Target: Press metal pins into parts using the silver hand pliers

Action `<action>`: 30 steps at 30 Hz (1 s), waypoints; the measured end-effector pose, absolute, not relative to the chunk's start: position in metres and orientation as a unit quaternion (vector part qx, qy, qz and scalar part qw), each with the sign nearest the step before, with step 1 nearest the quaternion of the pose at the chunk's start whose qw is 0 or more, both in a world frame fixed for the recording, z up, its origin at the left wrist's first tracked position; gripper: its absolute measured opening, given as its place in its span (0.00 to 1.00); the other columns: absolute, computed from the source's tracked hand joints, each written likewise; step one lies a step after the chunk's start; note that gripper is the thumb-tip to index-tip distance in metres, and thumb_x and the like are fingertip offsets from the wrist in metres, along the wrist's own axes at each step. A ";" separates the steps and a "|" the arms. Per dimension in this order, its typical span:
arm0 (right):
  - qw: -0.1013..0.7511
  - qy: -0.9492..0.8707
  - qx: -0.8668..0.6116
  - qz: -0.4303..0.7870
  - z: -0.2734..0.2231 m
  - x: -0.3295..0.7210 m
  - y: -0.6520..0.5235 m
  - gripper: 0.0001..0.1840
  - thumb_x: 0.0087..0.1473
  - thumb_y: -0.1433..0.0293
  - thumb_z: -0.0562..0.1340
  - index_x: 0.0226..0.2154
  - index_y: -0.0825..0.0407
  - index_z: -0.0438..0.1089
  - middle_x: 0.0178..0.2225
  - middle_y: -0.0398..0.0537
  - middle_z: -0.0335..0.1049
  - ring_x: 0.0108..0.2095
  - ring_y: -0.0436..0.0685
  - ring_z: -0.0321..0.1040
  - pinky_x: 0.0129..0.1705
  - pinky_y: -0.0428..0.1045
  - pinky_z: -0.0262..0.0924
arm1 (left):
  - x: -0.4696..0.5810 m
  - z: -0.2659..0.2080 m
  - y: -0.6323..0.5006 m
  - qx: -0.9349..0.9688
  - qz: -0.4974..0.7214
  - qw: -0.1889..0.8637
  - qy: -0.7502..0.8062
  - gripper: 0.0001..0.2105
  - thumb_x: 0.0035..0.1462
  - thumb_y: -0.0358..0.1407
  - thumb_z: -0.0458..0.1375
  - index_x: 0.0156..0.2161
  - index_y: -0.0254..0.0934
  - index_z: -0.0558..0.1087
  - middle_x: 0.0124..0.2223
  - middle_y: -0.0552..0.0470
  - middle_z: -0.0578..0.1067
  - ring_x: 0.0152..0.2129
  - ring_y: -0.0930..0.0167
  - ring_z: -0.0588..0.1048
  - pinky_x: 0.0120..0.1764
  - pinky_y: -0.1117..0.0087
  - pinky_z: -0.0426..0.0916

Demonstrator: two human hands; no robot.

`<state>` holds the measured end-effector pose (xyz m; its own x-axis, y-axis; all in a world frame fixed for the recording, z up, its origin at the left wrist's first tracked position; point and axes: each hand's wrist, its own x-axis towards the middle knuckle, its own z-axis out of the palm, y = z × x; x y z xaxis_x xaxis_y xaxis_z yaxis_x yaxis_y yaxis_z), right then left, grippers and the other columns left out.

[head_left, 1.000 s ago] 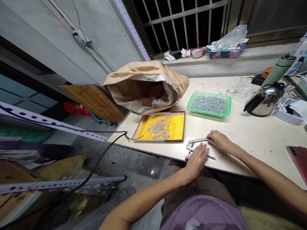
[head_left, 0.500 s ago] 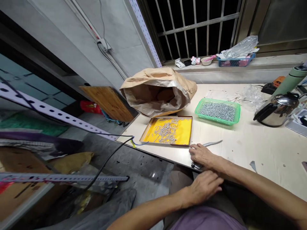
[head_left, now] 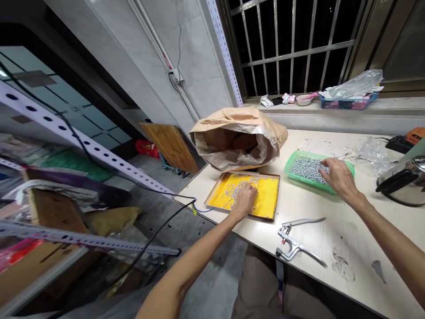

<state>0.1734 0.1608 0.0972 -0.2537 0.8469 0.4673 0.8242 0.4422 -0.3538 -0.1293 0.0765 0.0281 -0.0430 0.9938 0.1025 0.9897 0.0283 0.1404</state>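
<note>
My left hand [head_left: 246,199] reaches down into a shallow tray [head_left: 272,208] lined in yellow. Its fingers are curled at the small silver metal pins [head_left: 232,193] scattered there, and whatever lies between them is hidden. Over the right part of a green plastic basket [head_left: 292,175] is my right hand [head_left: 338,176], its fingers bent and apart. Small grey metal pieces [head_left: 307,168] fill this basket, and the fingertips are close to them. Silver hand pliers [head_left: 294,243] with a spring lie at the table's front edge, handles spread, touched by neither hand.
Behind the tray, a large paper sack [head_left: 245,116] lies with its mouth facing me. A steel kettle [head_left: 407,181] stands at the right, near crumpled clear plastic [head_left: 370,155]. A black cable [head_left: 159,221] runs to the table's left edge. Grey scrap [head_left: 378,270] lies at the right front.
Both hands have left the table's front edge: the left moved forward into the yellow tray, the right forward and right to the green basket. The pliers now lie uncovered. The view has shifted.
</note>
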 end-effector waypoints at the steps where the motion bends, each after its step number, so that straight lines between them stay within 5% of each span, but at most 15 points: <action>1: 0.280 -0.800 -0.531 0.007 0.095 0.178 0.161 0.11 0.55 0.69 0.54 0.39 0.54 0.69 0.37 0.55 0.71 0.41 0.64 0.66 0.41 0.57 0.61 | -0.128 0.027 0.084 0.697 0.064 0.016 0.714 0.11 0.59 0.29 0.50 0.32 0.34 0.75 0.36 0.44 0.72 0.39 0.64 0.65 0.41 0.64 0.63; 9: 0.117 -0.879 -0.420 0.192 0.047 0.176 0.039 0.10 0.59 0.67 0.52 0.37 0.50 0.68 0.35 0.50 0.70 0.35 0.56 0.69 0.34 0.49 0.62 | -0.118 0.037 0.089 0.704 0.086 0.084 0.700 0.11 0.56 0.28 0.50 0.33 0.32 0.76 0.37 0.42 0.75 0.40 0.63 0.69 0.44 0.65 0.63; 14: 0.036 -0.886 -0.415 0.203 0.028 0.172 -0.010 0.05 0.57 0.71 0.54 0.32 0.50 0.66 0.33 0.47 0.67 0.32 0.54 0.66 0.32 0.47 0.59 | -0.089 0.035 0.035 0.621 0.149 0.385 0.667 0.09 0.51 0.36 0.56 0.33 0.34 0.78 0.31 0.52 0.77 0.27 0.71 0.72 0.32 0.74 0.64; 17: 0.021 -0.885 -0.422 0.195 0.025 0.170 -0.015 0.08 0.58 0.74 0.52 0.31 0.50 0.64 0.32 0.46 0.66 0.31 0.53 0.65 0.31 0.47 0.56 | -0.071 0.024 0.004 0.564 0.130 0.477 0.661 0.11 0.47 0.39 0.58 0.31 0.32 0.78 0.25 0.54 0.75 0.20 0.75 0.67 0.24 0.76 0.59; 30: -0.024 -0.877 -0.454 0.155 0.024 0.165 -0.020 0.05 0.59 0.73 0.54 0.34 0.51 0.65 0.35 0.47 0.67 0.33 0.53 0.66 0.28 0.46 0.52 | -0.054 0.017 -0.006 0.573 0.041 0.468 0.672 0.09 0.41 0.38 0.57 0.22 0.32 0.73 0.17 0.59 0.63 0.18 0.77 0.60 0.22 0.75 0.50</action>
